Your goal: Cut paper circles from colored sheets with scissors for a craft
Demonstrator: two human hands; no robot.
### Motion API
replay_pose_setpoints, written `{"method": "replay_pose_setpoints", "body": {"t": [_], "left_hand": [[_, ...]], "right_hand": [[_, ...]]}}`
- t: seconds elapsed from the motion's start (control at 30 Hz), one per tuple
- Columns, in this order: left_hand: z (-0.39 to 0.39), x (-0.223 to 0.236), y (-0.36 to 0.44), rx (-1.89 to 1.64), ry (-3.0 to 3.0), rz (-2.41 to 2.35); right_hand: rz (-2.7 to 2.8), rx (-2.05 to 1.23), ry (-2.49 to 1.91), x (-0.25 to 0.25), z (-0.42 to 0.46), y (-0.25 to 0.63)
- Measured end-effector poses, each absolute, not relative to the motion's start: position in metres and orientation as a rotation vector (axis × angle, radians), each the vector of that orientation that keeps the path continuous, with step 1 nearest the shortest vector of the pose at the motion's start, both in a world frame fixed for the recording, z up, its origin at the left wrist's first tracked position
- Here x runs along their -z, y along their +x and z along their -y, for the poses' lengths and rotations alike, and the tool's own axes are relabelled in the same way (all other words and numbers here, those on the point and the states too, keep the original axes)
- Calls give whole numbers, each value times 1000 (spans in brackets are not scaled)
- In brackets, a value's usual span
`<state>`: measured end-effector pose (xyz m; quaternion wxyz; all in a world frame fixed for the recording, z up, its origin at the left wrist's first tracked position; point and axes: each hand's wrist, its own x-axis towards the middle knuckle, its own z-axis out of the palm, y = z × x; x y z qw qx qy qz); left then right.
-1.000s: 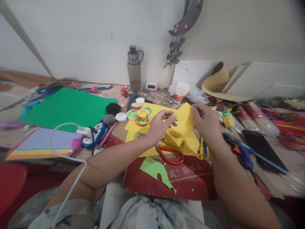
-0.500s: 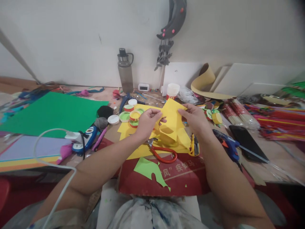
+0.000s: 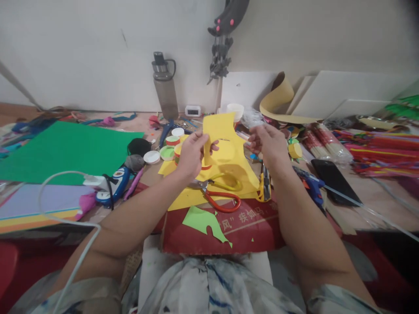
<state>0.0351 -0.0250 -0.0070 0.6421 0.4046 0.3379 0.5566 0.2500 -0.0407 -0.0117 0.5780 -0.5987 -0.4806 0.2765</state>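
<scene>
In the head view, the left hand [image 3: 192, 158] pinches the left edge of a thin yellow paper sheet [image 3: 220, 125] between thumb and fingers. The sheet lies right of those fingers, its long axis slanting from far left to near right. The right hand [image 3: 271, 147], farther off beyond its right edge, has bunched fingers (whether pinching anything, I cannot tell). Red-and-yellow-handled metal scissors [image 3: 205, 186] rest below.
</scene>
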Motion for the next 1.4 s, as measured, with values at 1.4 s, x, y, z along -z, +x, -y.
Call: {"method": "replay_pose_setpoints", "body": {"t": [1.4], "left_hand": [[-28,-12,4,-1699,963,-707]], "right_hand": [[2433,-867,-1248,-8,98,182]]}}
